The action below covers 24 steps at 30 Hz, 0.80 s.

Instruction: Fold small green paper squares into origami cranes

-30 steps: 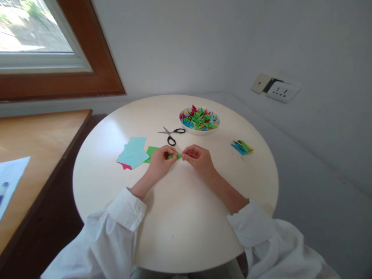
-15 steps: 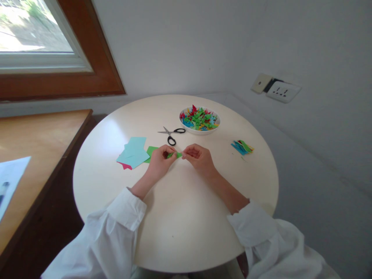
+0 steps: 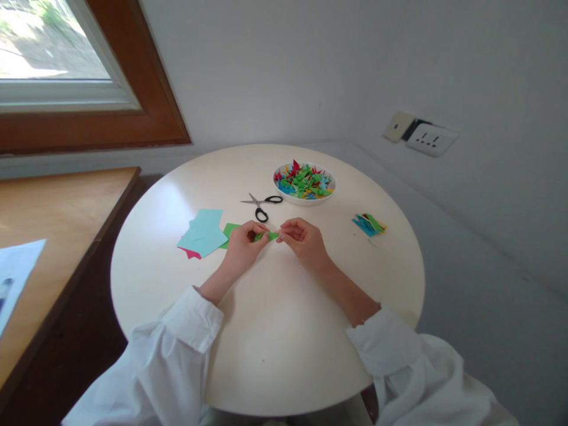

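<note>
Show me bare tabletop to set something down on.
On the round table, the widest free patch, bar a speck, lies between the sleeves, on the near side of the left hand and right hand. Smaller ones: left of the light blue sheets; between the white bowl and the paper strips. Crowded: around the held green paper, scissors and sheets.

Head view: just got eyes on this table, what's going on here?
A person is working a small green piece of paper. The left hand pinches it; the right hand has its fingers at the tip, but whether they grip it is too small to tell. Open scissors lie beyond the hands, beside a bowl of colorful folded bits. Sheets lie to the left, strips to the right.
</note>
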Each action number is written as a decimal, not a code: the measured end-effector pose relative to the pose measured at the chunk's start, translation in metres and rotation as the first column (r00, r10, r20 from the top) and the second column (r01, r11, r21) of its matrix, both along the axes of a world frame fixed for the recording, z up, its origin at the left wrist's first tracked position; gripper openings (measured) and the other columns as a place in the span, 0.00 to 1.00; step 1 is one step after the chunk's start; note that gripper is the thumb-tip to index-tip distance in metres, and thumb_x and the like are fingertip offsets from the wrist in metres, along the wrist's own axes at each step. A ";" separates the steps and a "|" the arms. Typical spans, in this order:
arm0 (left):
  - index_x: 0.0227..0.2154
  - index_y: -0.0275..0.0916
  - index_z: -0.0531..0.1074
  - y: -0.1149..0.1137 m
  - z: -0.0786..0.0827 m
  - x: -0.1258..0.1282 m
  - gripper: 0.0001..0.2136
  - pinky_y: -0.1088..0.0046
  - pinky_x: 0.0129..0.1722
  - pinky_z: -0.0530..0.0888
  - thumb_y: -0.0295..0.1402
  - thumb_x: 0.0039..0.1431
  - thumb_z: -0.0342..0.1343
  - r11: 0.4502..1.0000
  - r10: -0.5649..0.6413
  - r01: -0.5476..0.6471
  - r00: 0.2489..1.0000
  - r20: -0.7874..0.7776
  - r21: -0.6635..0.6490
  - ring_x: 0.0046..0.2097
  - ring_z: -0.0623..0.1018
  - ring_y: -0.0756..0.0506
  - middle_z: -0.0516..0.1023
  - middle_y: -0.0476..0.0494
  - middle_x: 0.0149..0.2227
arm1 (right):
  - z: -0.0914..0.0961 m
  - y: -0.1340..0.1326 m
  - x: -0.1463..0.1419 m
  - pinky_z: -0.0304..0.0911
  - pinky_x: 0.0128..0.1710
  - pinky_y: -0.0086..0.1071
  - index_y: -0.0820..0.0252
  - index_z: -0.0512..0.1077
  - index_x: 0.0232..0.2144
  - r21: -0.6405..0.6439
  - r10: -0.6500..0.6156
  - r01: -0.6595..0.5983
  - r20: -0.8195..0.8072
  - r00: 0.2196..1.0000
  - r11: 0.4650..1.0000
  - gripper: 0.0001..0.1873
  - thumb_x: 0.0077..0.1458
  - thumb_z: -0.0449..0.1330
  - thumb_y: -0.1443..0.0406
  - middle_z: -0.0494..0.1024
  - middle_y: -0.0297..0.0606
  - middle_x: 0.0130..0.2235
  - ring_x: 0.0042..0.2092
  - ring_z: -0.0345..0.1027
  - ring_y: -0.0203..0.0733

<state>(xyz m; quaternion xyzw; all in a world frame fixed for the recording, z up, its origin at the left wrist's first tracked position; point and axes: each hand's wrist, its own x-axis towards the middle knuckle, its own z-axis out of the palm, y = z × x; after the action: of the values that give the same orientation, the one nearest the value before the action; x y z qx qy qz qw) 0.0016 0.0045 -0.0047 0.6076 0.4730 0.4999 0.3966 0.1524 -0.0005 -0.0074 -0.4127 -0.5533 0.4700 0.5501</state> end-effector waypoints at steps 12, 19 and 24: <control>0.21 0.36 0.68 0.001 -0.001 -0.001 0.05 0.74 0.27 0.65 0.31 0.43 0.57 1.000 0.002 -0.003 1.000 0.009 0.018 0.27 0.70 0.51 0.73 0.47 0.26 | -0.002 0.002 0.000 0.64 0.32 0.32 0.60 0.69 0.33 0.017 -0.055 0.053 0.133 0.990 0.998 0.13 0.42 0.61 0.62 0.75 0.36 0.27 0.30 0.69 0.37; 0.20 0.36 0.68 0.000 0.000 0.000 0.05 0.72 0.29 0.67 0.31 0.42 0.58 1.000 -0.020 0.020 1.000 0.020 0.005 0.28 0.71 0.50 0.74 0.45 0.27 | -0.001 0.001 0.000 0.60 0.29 0.30 0.60 0.69 0.32 0.091 -0.051 0.036 0.170 0.984 0.995 0.10 0.43 0.60 0.65 0.72 0.32 0.24 0.26 0.64 0.34; 0.21 0.36 0.68 -0.001 0.001 0.000 0.05 0.72 0.29 0.68 0.31 0.42 0.59 1.000 -0.013 0.012 0.999 0.048 0.005 0.28 0.72 0.50 0.75 0.45 0.29 | -0.001 0.001 0.000 0.61 0.29 0.30 0.60 0.69 0.31 0.087 -0.030 0.015 0.166 0.986 0.996 0.09 0.44 0.60 0.64 0.72 0.32 0.24 0.27 0.65 0.34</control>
<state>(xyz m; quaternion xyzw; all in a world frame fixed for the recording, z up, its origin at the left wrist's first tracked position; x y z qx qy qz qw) 0.0017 0.0031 -0.0032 0.5994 0.4584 0.5128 0.4095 0.1526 0.0005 -0.0089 -0.4329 -0.6124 0.4035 0.5242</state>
